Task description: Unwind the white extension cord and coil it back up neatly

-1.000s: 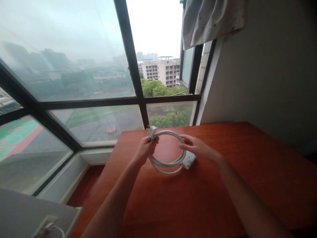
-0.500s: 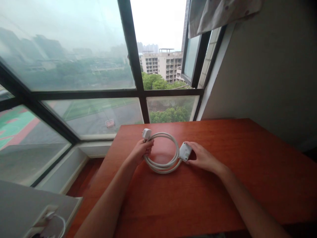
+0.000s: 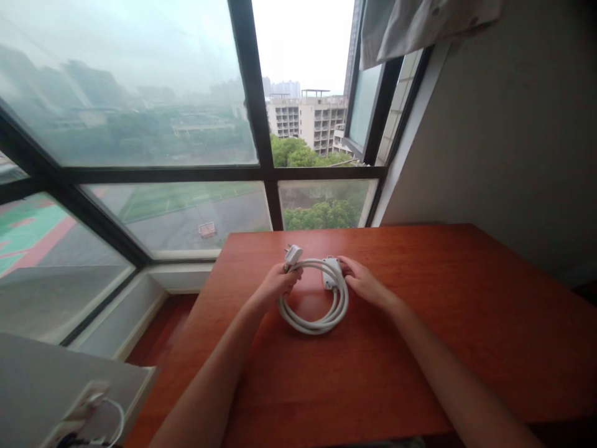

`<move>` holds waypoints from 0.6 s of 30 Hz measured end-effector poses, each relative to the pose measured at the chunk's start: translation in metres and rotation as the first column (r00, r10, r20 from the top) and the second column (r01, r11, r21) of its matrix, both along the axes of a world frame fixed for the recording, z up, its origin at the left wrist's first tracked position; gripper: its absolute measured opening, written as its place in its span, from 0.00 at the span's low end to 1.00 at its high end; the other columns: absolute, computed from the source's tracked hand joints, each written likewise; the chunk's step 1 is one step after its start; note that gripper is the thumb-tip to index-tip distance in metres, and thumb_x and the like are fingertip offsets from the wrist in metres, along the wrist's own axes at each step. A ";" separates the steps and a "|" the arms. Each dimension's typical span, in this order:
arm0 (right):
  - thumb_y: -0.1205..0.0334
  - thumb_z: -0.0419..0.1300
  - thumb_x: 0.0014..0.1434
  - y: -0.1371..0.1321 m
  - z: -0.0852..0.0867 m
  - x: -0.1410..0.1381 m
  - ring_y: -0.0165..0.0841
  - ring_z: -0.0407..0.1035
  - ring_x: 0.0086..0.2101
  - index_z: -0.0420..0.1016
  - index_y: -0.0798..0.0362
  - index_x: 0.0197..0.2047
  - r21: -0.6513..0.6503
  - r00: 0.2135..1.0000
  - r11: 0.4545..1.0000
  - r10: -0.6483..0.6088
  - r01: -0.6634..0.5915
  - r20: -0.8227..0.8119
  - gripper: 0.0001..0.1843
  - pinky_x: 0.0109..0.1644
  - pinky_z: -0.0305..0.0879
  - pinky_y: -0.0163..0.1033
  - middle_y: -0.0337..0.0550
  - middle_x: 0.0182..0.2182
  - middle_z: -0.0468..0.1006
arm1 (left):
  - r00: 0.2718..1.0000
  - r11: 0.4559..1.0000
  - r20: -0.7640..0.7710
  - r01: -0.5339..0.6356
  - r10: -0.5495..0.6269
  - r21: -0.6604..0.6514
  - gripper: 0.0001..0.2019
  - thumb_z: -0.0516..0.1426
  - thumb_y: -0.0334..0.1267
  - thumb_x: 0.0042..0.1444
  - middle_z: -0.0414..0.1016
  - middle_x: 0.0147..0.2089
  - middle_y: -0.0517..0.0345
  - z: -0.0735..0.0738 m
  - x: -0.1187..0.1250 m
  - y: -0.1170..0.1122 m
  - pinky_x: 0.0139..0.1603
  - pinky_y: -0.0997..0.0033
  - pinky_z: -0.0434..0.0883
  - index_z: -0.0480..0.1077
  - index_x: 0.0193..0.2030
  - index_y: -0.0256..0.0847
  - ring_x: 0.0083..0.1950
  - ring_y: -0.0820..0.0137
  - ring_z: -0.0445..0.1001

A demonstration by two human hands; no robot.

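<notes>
A coiled white power cord point(image 3: 317, 317) rests on the red-brown wooden table point(image 3: 420, 348). My left hand point(image 3: 275, 287) is closed round the coil's left side, just below the white plug point(image 3: 293, 254) that sticks up past my fingers. My right hand point(image 3: 361, 283) pinches the white socket block point(image 3: 331, 272) at the coil's upper right, holding it against the loops. Both forearms reach in from the bottom of the view.
A large dark-framed window point(image 3: 252, 130) rises behind the table's far and left edges. A grey wall point(image 3: 513, 137) stands on the right with a cloth point(image 3: 420, 25) hanging at the top. At lower left a grey surface holds a white charger with cable point(image 3: 88, 417).
My right hand has carried the socket block from the coil's lower right up and inward onto the loops. The coil has tightened and the plug end tipped rightward.
</notes>
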State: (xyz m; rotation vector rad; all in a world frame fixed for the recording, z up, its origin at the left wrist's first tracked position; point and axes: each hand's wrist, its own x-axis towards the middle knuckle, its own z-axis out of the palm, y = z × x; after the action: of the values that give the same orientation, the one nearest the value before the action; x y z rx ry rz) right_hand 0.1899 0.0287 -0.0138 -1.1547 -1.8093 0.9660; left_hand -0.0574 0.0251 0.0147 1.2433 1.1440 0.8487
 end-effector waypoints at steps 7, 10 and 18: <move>0.60 0.60 0.55 0.004 0.002 -0.025 0.42 0.64 0.57 0.64 0.54 0.62 -0.041 1.000 0.999 0.010 -0.011 -0.011 0.31 0.62 0.58 0.49 0.54 0.59 0.68 | 0.939 0.923 -0.310 -0.021 0.151 0.385 0.12 0.57 0.44 0.51 0.68 0.24 0.60 -0.011 0.003 0.008 0.29 0.75 0.60 0.69 0.25 0.37 0.28 0.71 0.65; 0.71 0.59 0.49 0.004 -0.001 -0.032 0.42 0.65 0.56 0.63 0.53 0.62 0.068 0.993 0.998 0.006 -0.014 0.114 0.35 0.63 0.58 0.49 0.51 0.57 0.71 | 0.891 0.897 -0.398 -0.022 0.218 0.442 0.11 0.56 0.43 0.52 0.72 0.26 0.58 -0.013 0.004 0.008 0.32 0.74 0.60 0.71 0.28 0.37 0.31 0.68 0.69; 0.75 0.52 0.46 0.013 -0.008 -0.034 0.39 0.70 0.51 0.68 0.54 0.58 0.076 0.995 0.997 0.017 -0.024 0.102 0.34 0.59 0.63 0.46 0.48 0.52 0.75 | 0.724 0.858 -0.599 0.022 0.341 0.514 0.08 0.56 0.41 0.57 0.76 0.33 0.53 -0.012 0.005 0.003 0.32 0.73 0.58 0.73 0.36 0.40 0.32 0.67 0.71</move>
State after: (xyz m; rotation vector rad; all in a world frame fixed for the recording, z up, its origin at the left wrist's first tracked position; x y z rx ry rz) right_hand 0.1555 0.0415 -0.0216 -1.1574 -1.9253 0.8551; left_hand -0.0521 0.0285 0.0027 2.0094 1.7113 0.8726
